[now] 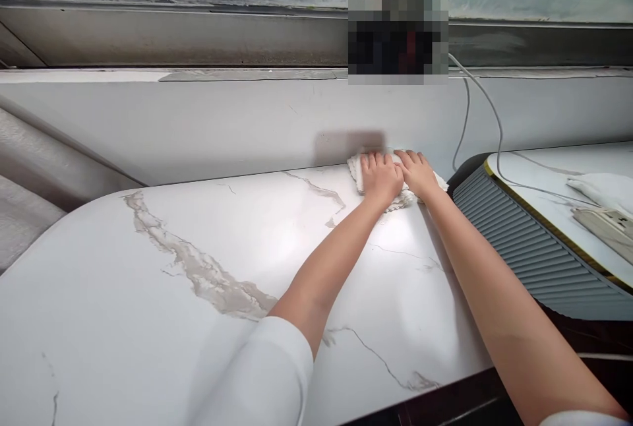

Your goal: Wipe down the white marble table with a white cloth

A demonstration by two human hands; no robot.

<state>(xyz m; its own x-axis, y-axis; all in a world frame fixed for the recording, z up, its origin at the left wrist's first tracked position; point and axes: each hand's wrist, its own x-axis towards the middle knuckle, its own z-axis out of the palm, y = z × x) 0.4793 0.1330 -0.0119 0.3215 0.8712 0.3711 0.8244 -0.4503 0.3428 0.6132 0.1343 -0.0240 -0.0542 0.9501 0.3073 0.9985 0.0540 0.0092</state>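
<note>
A white, ruffled-edged cleaning cloth (401,200) lies bunched at the back edge of the white marble-patterned tabletop (237,228), close to the low wall. My left hand (382,179) presses down on it, its fingers over the cloth and pointing toward the wall. Right beside it, touching, my right hand (418,174) grips the cloth's right part, fingers bent over it. Both palms face down, so the undersides of the fingers are hidden. Both arms reach far forward across the table.
A grey-white wall (222,122) and window frame (173,37) stand behind. At right, a second marble-topped table with a ribbed grey side (534,235) bears a power strip (603,225) and a white cloth-like item (603,187). A cable (497,116) hangs there. Curtain folds (30,182) are left.
</note>
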